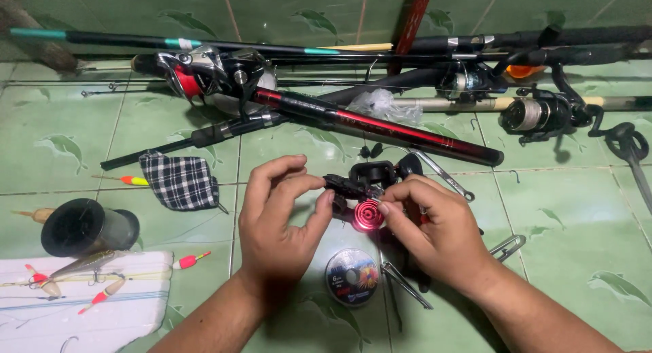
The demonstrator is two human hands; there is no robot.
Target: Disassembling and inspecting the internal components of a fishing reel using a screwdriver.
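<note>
Left hand pinched the black reel body while the right hand gripped its red spool; looked rigid, smallish, probably slick metal, best held by the frame.

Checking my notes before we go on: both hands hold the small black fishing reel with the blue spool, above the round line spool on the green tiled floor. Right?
Not quite. The head view shows the spool on the small black fishing reel is red, not blue. The rest holds: the left hand and right hand both hold it, above the round line spool on the green tiled floor.
</note>
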